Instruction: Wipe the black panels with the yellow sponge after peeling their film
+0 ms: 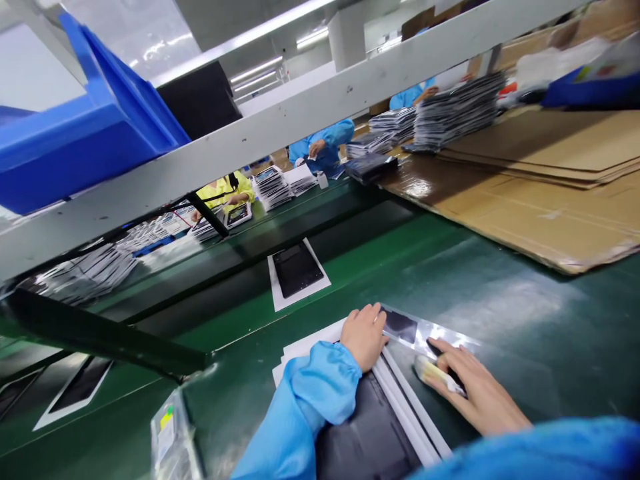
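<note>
While the left hand (364,333) lies flat-fingered on a glossy sleeve (425,331), right fingers (450,373) grip a pale brush (434,373).

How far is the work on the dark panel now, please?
Already out on the belt: another dark panel on white sheet. In hand: the left hand presses a clear film sleeve at the top of the dark panel; the right hand holds a small pale roll. Left: this panel is not on the belt.
</note>
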The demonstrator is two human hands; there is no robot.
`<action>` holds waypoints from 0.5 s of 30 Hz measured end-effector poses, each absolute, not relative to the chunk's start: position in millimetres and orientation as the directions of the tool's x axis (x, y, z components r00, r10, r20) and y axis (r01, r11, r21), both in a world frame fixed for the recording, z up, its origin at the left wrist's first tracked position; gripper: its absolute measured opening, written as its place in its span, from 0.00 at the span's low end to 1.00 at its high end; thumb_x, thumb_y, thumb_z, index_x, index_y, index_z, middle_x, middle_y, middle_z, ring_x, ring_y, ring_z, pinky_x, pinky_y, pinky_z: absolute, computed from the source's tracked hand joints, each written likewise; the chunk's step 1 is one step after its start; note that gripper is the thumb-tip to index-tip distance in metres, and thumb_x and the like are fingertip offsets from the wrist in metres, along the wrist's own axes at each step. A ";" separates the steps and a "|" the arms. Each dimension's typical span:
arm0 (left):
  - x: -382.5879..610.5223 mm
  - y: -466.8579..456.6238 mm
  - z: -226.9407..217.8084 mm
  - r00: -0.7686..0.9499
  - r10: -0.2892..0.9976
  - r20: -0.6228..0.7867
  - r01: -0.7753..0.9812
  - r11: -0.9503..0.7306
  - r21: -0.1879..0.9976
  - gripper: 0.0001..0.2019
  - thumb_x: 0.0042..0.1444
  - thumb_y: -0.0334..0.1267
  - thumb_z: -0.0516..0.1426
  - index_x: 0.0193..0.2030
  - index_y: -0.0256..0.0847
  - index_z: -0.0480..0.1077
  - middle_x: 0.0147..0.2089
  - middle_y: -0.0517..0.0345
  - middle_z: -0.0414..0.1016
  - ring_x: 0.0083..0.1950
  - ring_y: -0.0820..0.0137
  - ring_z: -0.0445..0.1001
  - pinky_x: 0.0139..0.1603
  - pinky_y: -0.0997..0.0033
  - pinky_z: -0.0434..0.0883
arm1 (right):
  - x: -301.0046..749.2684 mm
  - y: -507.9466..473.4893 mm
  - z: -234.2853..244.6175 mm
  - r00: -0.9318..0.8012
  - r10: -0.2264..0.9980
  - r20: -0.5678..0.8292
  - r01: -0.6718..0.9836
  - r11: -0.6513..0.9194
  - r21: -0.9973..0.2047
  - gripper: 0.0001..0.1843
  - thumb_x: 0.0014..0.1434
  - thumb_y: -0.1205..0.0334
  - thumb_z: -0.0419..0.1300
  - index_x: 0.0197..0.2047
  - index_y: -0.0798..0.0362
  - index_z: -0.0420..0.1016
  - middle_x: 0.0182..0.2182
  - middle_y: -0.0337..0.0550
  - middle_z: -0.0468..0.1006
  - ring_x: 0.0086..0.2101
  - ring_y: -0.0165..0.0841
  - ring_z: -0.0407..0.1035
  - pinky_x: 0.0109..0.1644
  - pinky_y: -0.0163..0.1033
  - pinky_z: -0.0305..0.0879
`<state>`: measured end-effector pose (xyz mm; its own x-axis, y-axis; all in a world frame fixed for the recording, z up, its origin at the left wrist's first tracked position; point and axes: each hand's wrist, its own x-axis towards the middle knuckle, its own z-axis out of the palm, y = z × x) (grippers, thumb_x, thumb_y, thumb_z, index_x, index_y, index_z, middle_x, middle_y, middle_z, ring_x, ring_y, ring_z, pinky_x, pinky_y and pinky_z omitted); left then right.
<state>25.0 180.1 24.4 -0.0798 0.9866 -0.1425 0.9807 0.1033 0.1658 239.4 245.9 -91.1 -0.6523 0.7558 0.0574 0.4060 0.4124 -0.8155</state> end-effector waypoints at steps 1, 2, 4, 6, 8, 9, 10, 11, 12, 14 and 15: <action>25.4 183.7 20.9 -0.094 0.983 -0.156 0.982 0.118 0.150 0.25 0.66 0.40 0.53 0.68 0.35 0.62 0.72 0.43 0.59 0.72 0.57 0.60 0.69 0.56 0.63 | 240.4 248.0 -95.1 -0.649 0.758 0.070 0.405 0.421 -0.811 0.17 0.52 0.36 0.57 0.32 0.39 0.68 0.61 0.37 0.72 0.64 0.51 0.60 0.74 0.57 0.42; 25.8 185.9 18.4 -0.109 0.980 -0.169 0.982 0.133 0.136 0.25 0.66 0.41 0.52 0.68 0.34 0.62 0.72 0.42 0.59 0.72 0.56 0.60 0.69 0.56 0.63 | 240.7 249.8 -99.2 -0.653 0.753 0.083 0.399 0.434 -0.808 0.17 0.52 0.36 0.57 0.32 0.39 0.69 0.64 0.36 0.70 0.65 0.50 0.58 0.74 0.57 0.40; 27.3 188.0 16.2 -0.128 0.974 -0.186 0.982 0.151 0.115 0.26 0.66 0.42 0.51 0.68 0.32 0.61 0.71 0.40 0.59 0.71 0.56 0.61 0.68 0.56 0.64 | 238.7 253.0 -103.8 -0.689 0.719 0.090 0.378 0.462 -0.802 0.16 0.53 0.37 0.57 0.32 0.39 0.70 0.67 0.33 0.65 0.67 0.48 0.54 0.74 0.57 0.39; 29.4 188.8 16.8 -0.135 0.972 -0.190 0.982 0.156 0.104 0.27 0.67 0.43 0.50 0.68 0.31 0.61 0.71 0.39 0.59 0.72 0.55 0.61 0.69 0.55 0.64 | 233.8 256.8 -100.2 -0.742 0.666 0.081 0.355 0.492 -0.795 0.16 0.55 0.38 0.57 0.31 0.41 0.72 0.69 0.34 0.61 0.69 0.48 0.50 0.74 0.57 0.38; 31.6 189.6 19.3 -0.131 0.974 -0.185 0.983 0.152 0.103 0.28 0.67 0.46 0.50 0.68 0.31 0.61 0.71 0.39 0.59 0.71 0.54 0.61 0.69 0.53 0.63 | 227.0 262.2 -88.4 -0.804 0.592 0.052 0.337 0.526 -0.781 0.18 0.56 0.38 0.57 0.32 0.43 0.74 0.70 0.39 0.59 0.69 0.49 0.48 0.74 0.58 0.38; 32.6 190.3 20.8 -0.122 0.976 -0.181 0.984 0.143 0.107 0.28 0.67 0.47 0.50 0.68 0.31 0.62 0.71 0.39 0.60 0.71 0.54 0.62 0.69 0.53 0.63 | 223.3 265.4 -80.5 -0.831 0.555 0.036 0.327 0.539 -0.776 0.18 0.56 0.38 0.57 0.33 0.44 0.76 0.70 0.41 0.59 0.69 0.50 0.48 0.73 0.58 0.38; 33.7 191.0 22.5 -0.110 0.979 -0.174 0.985 0.131 0.112 0.29 0.66 0.49 0.51 0.67 0.32 0.63 0.70 0.40 0.62 0.71 0.55 0.62 0.69 0.53 0.62 | 219.5 268.7 -72.2 -0.854 0.519 0.021 0.315 0.550 -0.774 0.19 0.56 0.39 0.58 0.35 0.44 0.77 0.69 0.43 0.61 0.69 0.50 0.49 0.73 0.58 0.40; 35.0 192.0 24.1 -0.096 0.981 -0.166 0.986 0.116 0.120 0.29 0.66 0.50 0.51 0.67 0.32 0.63 0.69 0.40 0.64 0.70 0.55 0.63 0.69 0.54 0.62 | 215.7 271.9 -64.1 -0.873 0.487 0.012 0.300 0.558 -0.774 0.19 0.55 0.39 0.59 0.38 0.43 0.79 0.68 0.43 0.63 0.68 0.50 0.50 0.73 0.57 0.41; 36.6 193.0 25.7 -0.082 0.984 -0.156 0.986 0.103 0.128 0.30 0.65 0.51 0.51 0.66 0.32 0.64 0.68 0.40 0.66 0.69 0.55 0.64 0.69 0.55 0.63 | 212.2 274.7 -56.7 -0.887 0.462 0.012 0.283 0.564 -0.776 0.19 0.54 0.40 0.60 0.41 0.42 0.80 0.67 0.43 0.65 0.68 0.50 0.52 0.73 0.57 0.41; 41.2 195.1 28.3 -0.067 0.989 -0.131 0.986 0.086 0.145 0.29 0.65 0.52 0.52 0.64 0.33 0.66 0.65 0.41 0.70 0.66 0.55 0.68 0.65 0.57 0.66 | 206.4 278.4 -45.3 -0.902 0.430 0.022 0.254 0.572 -0.780 0.20 0.53 0.42 0.62 0.45 0.40 0.81 0.64 0.42 0.70 0.67 0.49 0.55 0.73 0.56 0.41; 44.3 196.2 29.3 -0.072 0.991 -0.116 0.984 0.089 0.152 0.28 0.65 0.52 0.52 0.63 0.34 0.68 0.63 0.41 0.73 0.63 0.55 0.71 0.62 0.58 0.68 | 204.6 279.2 -41.5 -0.907 0.420 0.023 0.247 0.575 -0.780 0.20 0.53 0.42 0.62 0.46 0.40 0.81 0.63 0.43 0.72 0.67 0.49 0.56 0.73 0.57 0.41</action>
<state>44.3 196.2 29.3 -0.0716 0.9907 -0.1157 0.9843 0.0889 0.1522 204.6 279.2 -41.5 -0.9071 0.4202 0.0227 0.2465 0.5745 -0.7805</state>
